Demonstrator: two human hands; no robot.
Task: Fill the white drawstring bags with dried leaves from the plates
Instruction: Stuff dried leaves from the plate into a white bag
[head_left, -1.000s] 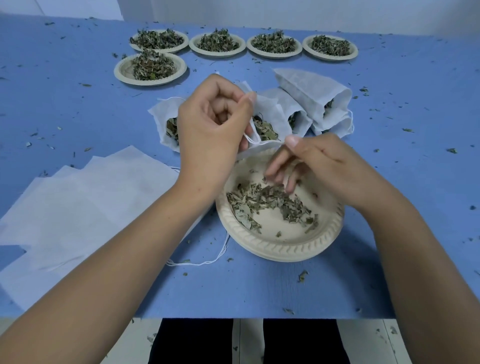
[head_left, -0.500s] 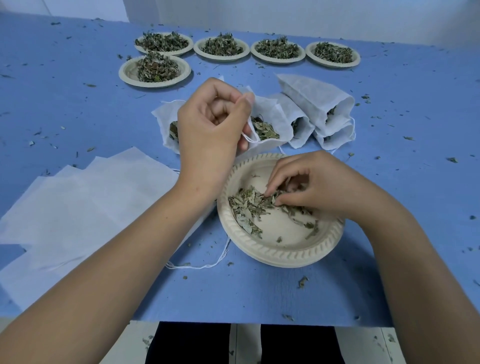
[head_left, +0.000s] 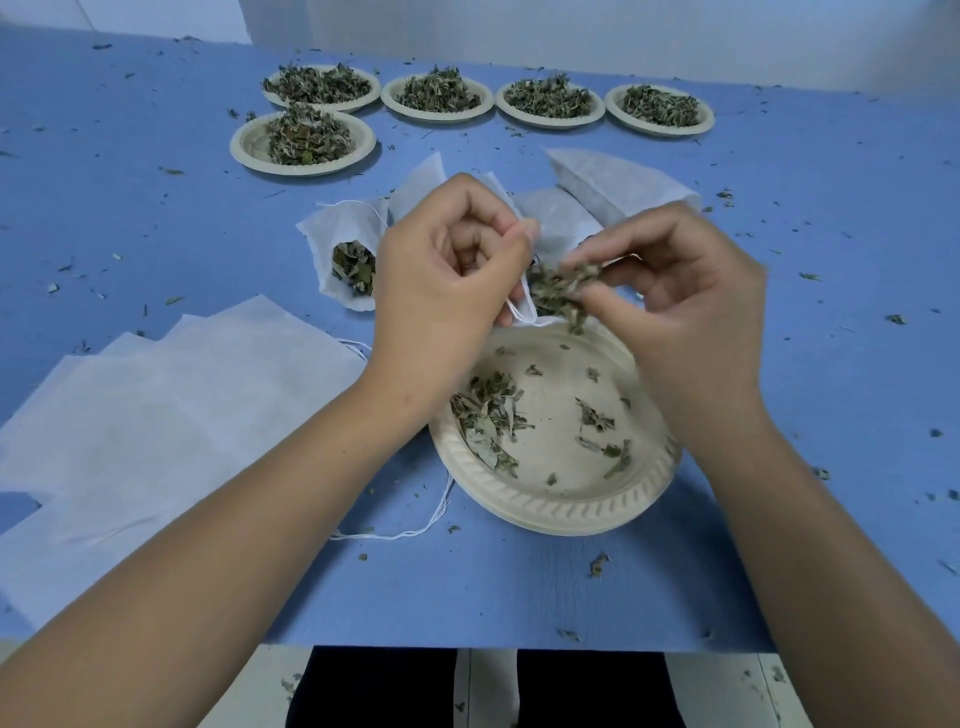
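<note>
A clump of dried leaves (head_left: 558, 288) hangs in the air just above the far rim of the near plate (head_left: 561, 512), pinched between the thumb and fingers of the right hand (head_left: 685, 301). It sits right at the mouth of a white drawstring bag (head_left: 524, 310). The left hand (head_left: 447, 280) grips that bag, fingers curled and pinching its edge, so most of it is hidden behind the hand. Whether the clump touches the fabric cannot be told.

The near plate lies on the blue tabletop (head_left: 831, 364) under both wrists. A small heap of leaves (head_left: 488, 410) rests on its left side, and a few scraps are scattered on the right.

Just left of the left hand lies a filled bag (head_left: 337, 244) with leaves showing at its open mouth. More white bags (head_left: 618, 182) lie behind the hands. A fanned pile of flat bags (head_left: 182, 395) covers the tabletop's near left, and a loose white string (head_left: 415, 532) trails beside the plate.

Farther back stand five heaped plates — a row of four (head_left: 436, 117) and one (head_left: 249, 150) in front of it, to the left. Leaf crumbs speckle the tabletop all over.
</note>
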